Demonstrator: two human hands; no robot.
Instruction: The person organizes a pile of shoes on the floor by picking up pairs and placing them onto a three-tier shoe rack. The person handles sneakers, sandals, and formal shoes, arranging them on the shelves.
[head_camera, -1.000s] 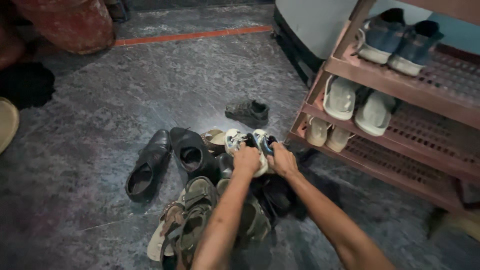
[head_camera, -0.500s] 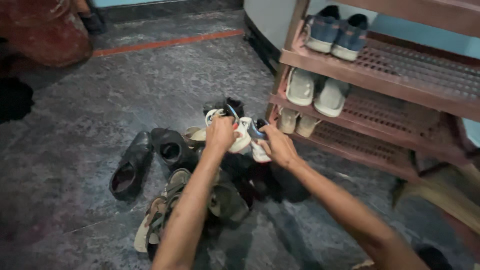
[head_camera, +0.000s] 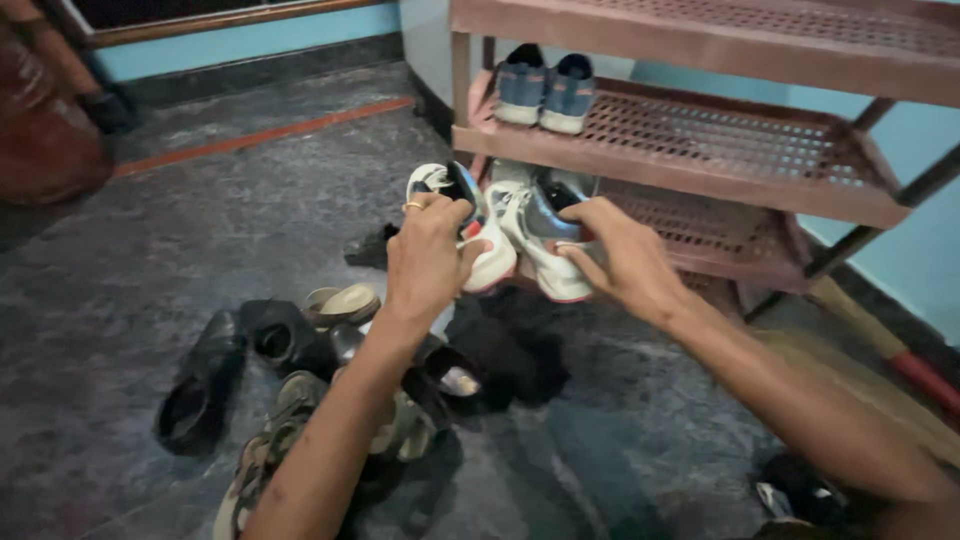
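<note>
Centrally, near mid-frame: left hand (head_camera: 428, 262) curled around one white sneaker (head_camera: 478, 235), right hand (head_camera: 622, 262) pinching its twin (head_camera: 540, 245) by the side. Both shoes lifted off the floor, soles toward the viewer, just in front of the rack's (head_camera: 680, 165) lower shelf. Upper middle: blue pair (head_camera: 546, 92) parked on the shelf above. Lower left: heap of dark shoes (head_camera: 215, 375) and sandals (head_camera: 345, 302) on the grey floor. Best handled level and side by side (toes pointing the same way), kept clear of the shelf edge, grip firm at the heel.
</note>
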